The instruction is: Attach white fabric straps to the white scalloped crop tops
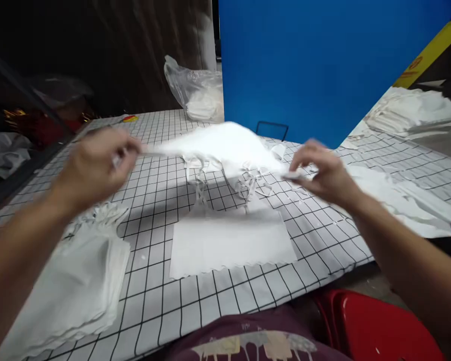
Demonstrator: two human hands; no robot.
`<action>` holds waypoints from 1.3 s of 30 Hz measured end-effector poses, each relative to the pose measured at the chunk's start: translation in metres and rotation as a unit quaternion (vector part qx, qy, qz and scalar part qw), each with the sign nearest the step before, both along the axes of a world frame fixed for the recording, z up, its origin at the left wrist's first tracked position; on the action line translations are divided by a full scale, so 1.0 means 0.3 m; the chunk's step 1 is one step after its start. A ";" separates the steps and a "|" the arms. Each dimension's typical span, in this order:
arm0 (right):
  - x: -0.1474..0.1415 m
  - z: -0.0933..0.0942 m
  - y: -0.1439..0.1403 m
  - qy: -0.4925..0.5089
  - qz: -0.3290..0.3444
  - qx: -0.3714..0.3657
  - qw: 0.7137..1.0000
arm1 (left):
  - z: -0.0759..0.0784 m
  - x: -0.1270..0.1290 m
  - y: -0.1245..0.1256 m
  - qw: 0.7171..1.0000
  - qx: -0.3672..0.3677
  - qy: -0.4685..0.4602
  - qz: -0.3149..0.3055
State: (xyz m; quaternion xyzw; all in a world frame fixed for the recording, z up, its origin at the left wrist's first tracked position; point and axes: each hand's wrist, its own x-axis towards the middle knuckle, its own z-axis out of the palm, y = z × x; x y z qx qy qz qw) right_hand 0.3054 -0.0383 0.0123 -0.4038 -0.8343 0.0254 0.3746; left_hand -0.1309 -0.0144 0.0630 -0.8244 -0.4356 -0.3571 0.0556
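A white cloth piece (225,145) is stretched in the air between my two hands, its middle blurred by motion. My left hand (103,158) pinches its left end, and my right hand (319,168) grips the right end between thumb and fingers. Thin white straps (250,183) dangle beneath it, down toward a flat white garment piece with straps (231,240) on the table. Whether the straps join the two pieces I cannot tell. Below my left forearm lies a stack of similar white strapped pieces (86,271).
A grid-patterned cloth covers the table (154,301). More white fabric (398,200) lies at the right, with a pile (413,110) behind it. A clear plastic bag (199,90) and a blue panel (304,65) stand at the back. A red stool (383,326) is below the front edge.
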 end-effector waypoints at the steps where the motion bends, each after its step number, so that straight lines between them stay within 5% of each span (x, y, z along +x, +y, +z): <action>1: 0.008 -0.103 -0.055 -0.013 0.036 -0.062 0.997 | -0.112 -0.013 -0.064 0.999 -0.037 0.013 -0.038; 4: 0.025 -0.336 -0.186 -0.056 0.070 -0.158 0.983 | -0.382 -0.032 -0.221 0.984 -0.138 0.058 -0.098; 7: 0.033 -0.415 -0.249 -0.046 0.064 -0.186 0.979 | -0.486 -0.027 -0.310 0.979 -0.157 0.065 -0.114; 14: 0.065 -0.356 -0.306 -0.060 0.075 -0.222 0.970 | -0.443 -0.038 -0.363 0.980 -0.167 0.033 -0.103; 20: 0.052 -0.301 -0.321 -0.040 0.032 -0.298 0.953 | -0.513 -0.029 -0.399 0.975 -0.188 0.039 -0.112; 26: -0.029 -0.396 -0.173 -0.064 -0.114 -0.227 0.965 | -0.532 -0.021 -0.404 0.979 -0.178 0.028 -0.101; 39: 0.002 -0.418 -0.183 -0.031 -0.156 -0.229 0.960 | -0.551 0.005 -0.419 0.974 -0.215 0.009 -0.076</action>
